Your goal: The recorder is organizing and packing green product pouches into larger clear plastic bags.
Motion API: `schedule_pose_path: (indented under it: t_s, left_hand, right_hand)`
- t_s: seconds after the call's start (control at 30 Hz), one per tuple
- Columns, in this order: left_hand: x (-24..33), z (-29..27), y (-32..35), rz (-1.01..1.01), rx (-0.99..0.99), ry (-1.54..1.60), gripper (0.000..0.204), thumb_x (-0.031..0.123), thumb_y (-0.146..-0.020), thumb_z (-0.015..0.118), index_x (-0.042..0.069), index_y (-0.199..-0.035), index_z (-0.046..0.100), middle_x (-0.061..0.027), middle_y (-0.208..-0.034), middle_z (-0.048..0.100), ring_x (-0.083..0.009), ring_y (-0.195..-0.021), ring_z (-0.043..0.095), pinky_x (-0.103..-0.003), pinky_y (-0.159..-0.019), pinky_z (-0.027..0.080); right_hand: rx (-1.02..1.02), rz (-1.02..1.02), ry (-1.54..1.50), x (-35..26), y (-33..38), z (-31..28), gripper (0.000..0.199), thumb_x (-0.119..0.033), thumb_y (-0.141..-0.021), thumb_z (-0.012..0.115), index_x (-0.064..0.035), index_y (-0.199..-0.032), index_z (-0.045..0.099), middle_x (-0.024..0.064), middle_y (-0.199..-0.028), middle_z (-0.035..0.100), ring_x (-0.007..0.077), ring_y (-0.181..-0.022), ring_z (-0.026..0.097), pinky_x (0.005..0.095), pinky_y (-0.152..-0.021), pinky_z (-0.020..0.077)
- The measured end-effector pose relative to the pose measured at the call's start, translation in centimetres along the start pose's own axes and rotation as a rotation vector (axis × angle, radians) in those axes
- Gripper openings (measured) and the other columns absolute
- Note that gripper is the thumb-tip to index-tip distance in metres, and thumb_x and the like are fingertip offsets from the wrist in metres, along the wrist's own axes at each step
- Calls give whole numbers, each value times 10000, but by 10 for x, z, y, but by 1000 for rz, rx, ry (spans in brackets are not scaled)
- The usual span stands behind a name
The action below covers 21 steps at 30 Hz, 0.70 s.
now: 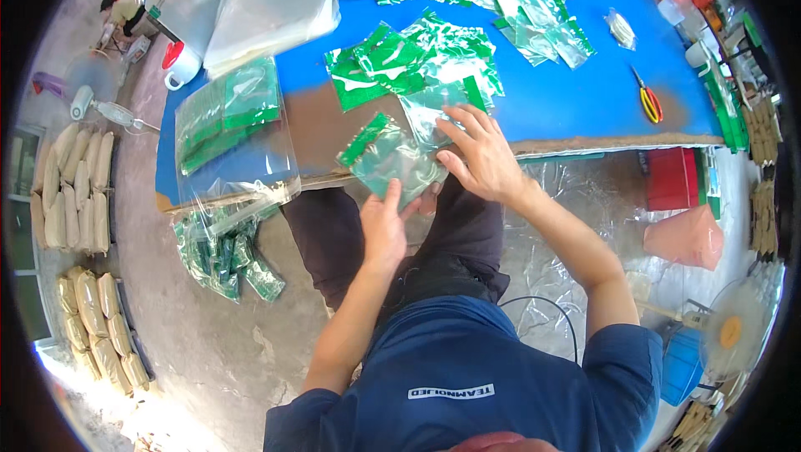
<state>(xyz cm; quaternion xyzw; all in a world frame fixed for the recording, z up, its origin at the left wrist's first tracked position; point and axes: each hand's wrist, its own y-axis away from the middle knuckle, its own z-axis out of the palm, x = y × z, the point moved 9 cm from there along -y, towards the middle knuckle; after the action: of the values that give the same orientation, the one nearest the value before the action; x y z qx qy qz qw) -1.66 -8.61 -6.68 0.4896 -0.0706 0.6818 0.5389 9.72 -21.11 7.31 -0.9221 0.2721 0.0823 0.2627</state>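
Note:
My left hand (385,227) is closed on the lower edge of a clear plastic bag (392,156) with a green band at its top, held over my lap at the table's front edge. My right hand (482,156) has its fingers stretched out and apart. Its fingertips rest on a second clear bag (430,110) that lies partly on the table. Just beyond lies a loose heap of green and clear bags (413,60). To the left, a large clear bag (238,122) with green-banded bags inside overhangs the table edge.
The blue table (576,106) carries more green bags (538,22), yellow-handled scissors (651,104), a white mug (181,66) and a stack of clear sheets (271,14). Filled bags (225,256) hang below the left edge. A red bin (672,178) and a fan (734,331) stand right.

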Motion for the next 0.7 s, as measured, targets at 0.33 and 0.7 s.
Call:
schedule_pose_path:
  t_s: [0.33,0.7]
  left_hand:
    - [22,-26,-9,-75,-99,-124,279,134,-911,714,15,-1153,639,-88,-1178,663,-169,-1039,648,-389,-809,580]
    - [-14,12,10,-296,-121,291,378,139,-960,652,64,-1311,532,-61,-1236,622,-220,-1164,590,-424,-996,489]
  right_hand:
    - [-71,-8,-514,18,-26,26,319,-249,-982,538,-26,-1201,603,221,-1213,614,398,-1212,552,460,-1044,434]
    - [-279,-181,-180,-28,-1,39,475,-108,-740,699,-14,-1198,613,170,-1161,577,374,-1152,513,472,-990,425]
